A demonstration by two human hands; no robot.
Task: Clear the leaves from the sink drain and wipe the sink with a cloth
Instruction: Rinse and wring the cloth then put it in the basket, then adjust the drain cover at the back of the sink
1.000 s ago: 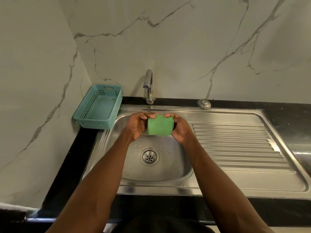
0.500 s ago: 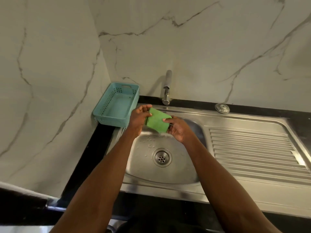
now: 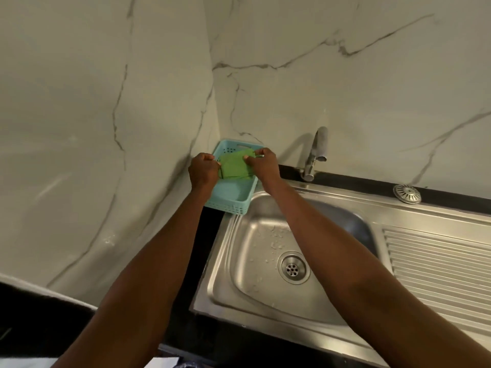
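- Evidently both hands, left hand (image 3: 203, 170) and right hand (image 3: 263, 163), pinch the folded green cloth (image 3: 235, 168) by opposite edges, keeping it flat.
- It hangs over the teal basket (image 3: 233, 200), likely for stowing; sink (image 3: 265, 301) drain (image 3: 293, 267) looks leaf-free.

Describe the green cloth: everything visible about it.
The green cloth is a small, plain, soft-looking fabric folded into a flat rectangle of several layers. It is held roughly level over the far end of the light blue perforated basket, left of the tap. The left hand grips its left edge and the right hand pinches its far right corner. Whether it touches the basket cannot be told.
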